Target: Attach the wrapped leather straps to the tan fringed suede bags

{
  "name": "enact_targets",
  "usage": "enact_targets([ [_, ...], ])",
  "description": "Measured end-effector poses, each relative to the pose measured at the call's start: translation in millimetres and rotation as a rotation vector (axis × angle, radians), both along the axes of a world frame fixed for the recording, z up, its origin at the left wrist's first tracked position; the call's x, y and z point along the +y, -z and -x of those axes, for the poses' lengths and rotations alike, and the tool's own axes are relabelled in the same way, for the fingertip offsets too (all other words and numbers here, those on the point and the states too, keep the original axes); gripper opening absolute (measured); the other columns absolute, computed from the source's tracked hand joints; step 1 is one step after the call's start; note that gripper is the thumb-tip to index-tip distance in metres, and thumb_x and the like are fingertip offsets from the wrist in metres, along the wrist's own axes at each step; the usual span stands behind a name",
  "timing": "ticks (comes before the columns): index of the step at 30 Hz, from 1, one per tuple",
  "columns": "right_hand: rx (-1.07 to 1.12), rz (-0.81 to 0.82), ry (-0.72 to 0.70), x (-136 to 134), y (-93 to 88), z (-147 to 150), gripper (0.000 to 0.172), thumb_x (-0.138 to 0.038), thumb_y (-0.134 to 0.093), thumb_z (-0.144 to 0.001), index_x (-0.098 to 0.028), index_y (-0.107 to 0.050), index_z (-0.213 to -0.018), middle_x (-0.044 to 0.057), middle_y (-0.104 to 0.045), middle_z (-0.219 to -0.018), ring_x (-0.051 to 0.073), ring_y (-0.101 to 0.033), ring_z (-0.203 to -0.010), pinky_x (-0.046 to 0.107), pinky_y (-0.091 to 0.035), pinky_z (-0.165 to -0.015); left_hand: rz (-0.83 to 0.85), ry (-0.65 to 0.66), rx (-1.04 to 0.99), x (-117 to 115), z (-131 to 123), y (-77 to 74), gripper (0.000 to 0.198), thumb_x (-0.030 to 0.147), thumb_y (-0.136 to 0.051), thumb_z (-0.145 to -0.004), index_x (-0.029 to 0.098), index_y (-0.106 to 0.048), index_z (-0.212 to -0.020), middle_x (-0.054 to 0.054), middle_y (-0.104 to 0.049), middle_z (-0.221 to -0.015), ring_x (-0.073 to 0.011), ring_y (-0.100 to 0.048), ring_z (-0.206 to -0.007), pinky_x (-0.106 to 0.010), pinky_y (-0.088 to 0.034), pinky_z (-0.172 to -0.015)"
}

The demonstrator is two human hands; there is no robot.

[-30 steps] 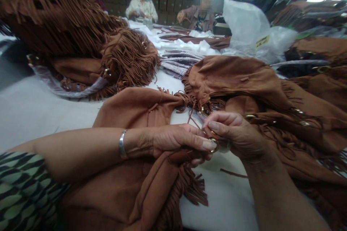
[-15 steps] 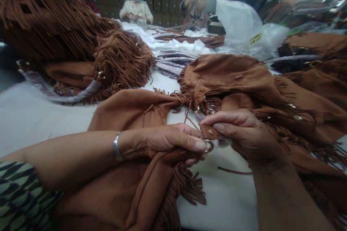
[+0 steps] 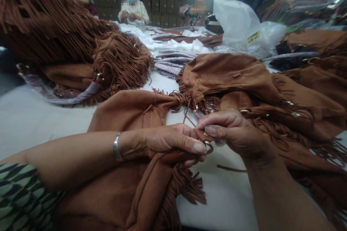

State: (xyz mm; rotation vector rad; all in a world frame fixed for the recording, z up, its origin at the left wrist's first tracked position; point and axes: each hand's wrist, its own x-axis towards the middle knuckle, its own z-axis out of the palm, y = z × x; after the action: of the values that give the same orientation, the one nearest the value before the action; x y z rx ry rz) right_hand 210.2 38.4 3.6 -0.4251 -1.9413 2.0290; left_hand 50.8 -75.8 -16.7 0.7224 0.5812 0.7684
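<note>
A brown suede handbag (image 3: 119, 110) lies on the table under my left forearm, its fringe (image 3: 191, 187) spread toward the right. My left hand (image 3: 173, 140) is closed on the bag's side tab, the thumb pressed against a metal ring (image 3: 208, 147). Just above that ring, my right hand (image 3: 230, 128) pinches a short leather strap end (image 3: 202, 135) with a small metal stud. The strap end meets the ring; whether it passes through cannot be seen. Clear wrapping shows beneath my right fingers.
Fringed bags are heaped at the left (image 3: 62, 32); more brown bags (image 3: 230, 72) lie at the right. Plastic-wrapped handles (image 3: 170, 63) are stacked behind. A clear plastic bag (image 3: 238, 25) stands farther back. Several people (image 3: 132, 11) are across the table. A loose brown strip (image 3: 230, 168) lies near my right wrist.
My right hand has shifted slightly left and tilted the strap end down toward the ring. My left hand stays in place. Across the table, a person's raised arm has changed position.
</note>
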Motion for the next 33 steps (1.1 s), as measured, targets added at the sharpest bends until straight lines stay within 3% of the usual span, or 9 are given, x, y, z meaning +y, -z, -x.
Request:
enact_targets([
  [5,0.052,0.021,0.008,0.4,3.4,1.1,0.012,-0.024,-0.078,-0.068,-0.017,-0.078,-0.078,0.004,-0.07,-0.07,0.012,-0.059,-0.059,0.021,-0.047,-0.053,0.001,0.01,-0.01,-0.4,0.1,0.5,0.035,0.04,-0.074,-0.067,0.009,-0.061,-0.075,-0.001,-0.055,-0.058,-0.0078,-0.051,-0.048,-0.017,-0.039,-0.046],
  [16,0.136,0.01,-0.158,5.1,5.5,0.9,0.011,-0.022,-0.074,-0.073,-0.016,-0.078,-0.082,0.003,-0.065,-0.065,0.01,-0.054,-0.055,0.021,-0.041,-0.05,0.015,0.103,-0.056,-3.0,-2.7,8.7,0.029,0.037,-0.069,-0.074,0.01,-0.064,-0.081,-0.002,-0.056,-0.061,-0.0098,-0.052,-0.05,-0.02,-0.04,-0.047],
  [21,0.116,-0.098,-0.205,7.0,-2.7,-6.7,0.012,-0.018,-0.071,-0.075,-0.018,-0.078,-0.085,0.004,-0.067,-0.069,0.012,-0.057,-0.061,0.023,-0.043,-0.055,0.044,0.085,-0.095,-2.6,-5.9,15.4,0.028,0.034,-0.071,-0.073,0.009,-0.064,-0.083,-0.003,-0.059,-0.067,-0.0103,-0.055,-0.052,-0.021,-0.042,-0.048],
  [26,0.08,-0.279,-0.131,3.3,-15.2,-18.6,0.015,-0.019,-0.072,-0.075,-0.024,-0.078,-0.088,0.003,-0.068,-0.07,0.014,-0.061,-0.063,0.024,-0.046,-0.056,0.058,0.095,-0.123,-1.9,-7.4,17.3,0.029,0.035,-0.071,-0.072,0.009,-0.063,-0.083,-0.003,-0.058,-0.066,-0.0099,-0.054,-0.051,-0.021,-0.042,-0.048],
  [33,-0.07,-0.51,-0.193,-2.1,-32.8,-21.8,0.008,-0.021,-0.07,-0.077,-0.02,-0.075,-0.082,0.002,-0.07,-0.067,0.015,-0.064,-0.059,0.022,-0.048,-0.052,0.12,0.077,-0.052,-1.9,-9.3,15.6,0.033,0.036,-0.076,-0.068,0.008,-0.063,-0.08,-0.003,-0.06,-0.07,-0.0081,-0.054,-0.053,-0.02,-0.044,-0.049],
])
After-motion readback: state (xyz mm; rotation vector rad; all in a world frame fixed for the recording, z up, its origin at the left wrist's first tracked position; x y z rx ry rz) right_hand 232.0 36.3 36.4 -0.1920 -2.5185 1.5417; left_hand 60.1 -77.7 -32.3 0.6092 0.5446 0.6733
